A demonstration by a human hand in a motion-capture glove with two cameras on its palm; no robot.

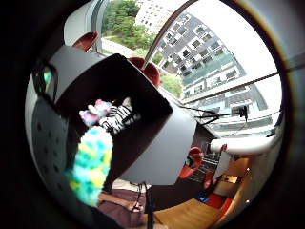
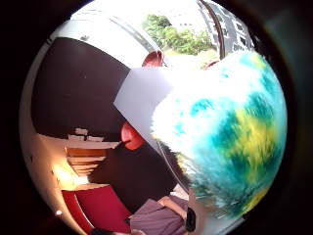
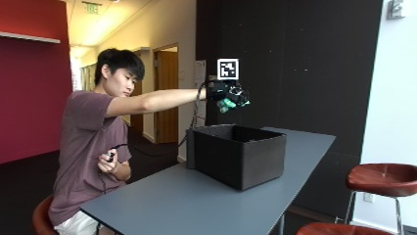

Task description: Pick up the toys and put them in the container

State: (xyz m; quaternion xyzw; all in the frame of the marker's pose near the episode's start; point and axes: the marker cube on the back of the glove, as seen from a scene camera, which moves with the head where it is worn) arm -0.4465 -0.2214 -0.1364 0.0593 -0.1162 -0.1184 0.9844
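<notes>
My gloved right hand (image 3: 224, 93) is raised above the black box container (image 3: 240, 152) on the grey table (image 3: 196, 200). It grips a fluffy teal, yellow and white plush toy (image 3: 227, 104), which fills much of the thumb side palm view (image 2: 230, 132) and shows in the little finger side view (image 1: 91, 164). Down inside the container (image 1: 138, 124) lie a zebra-striped toy (image 1: 119, 118) and a pastel pink and blue plush (image 1: 95, 112).
The person sits at the table's near left, the bare left hand (image 3: 109, 164) held near the lap. Red stools (image 3: 381, 178) stand right of the table. A dark wall is behind the container.
</notes>
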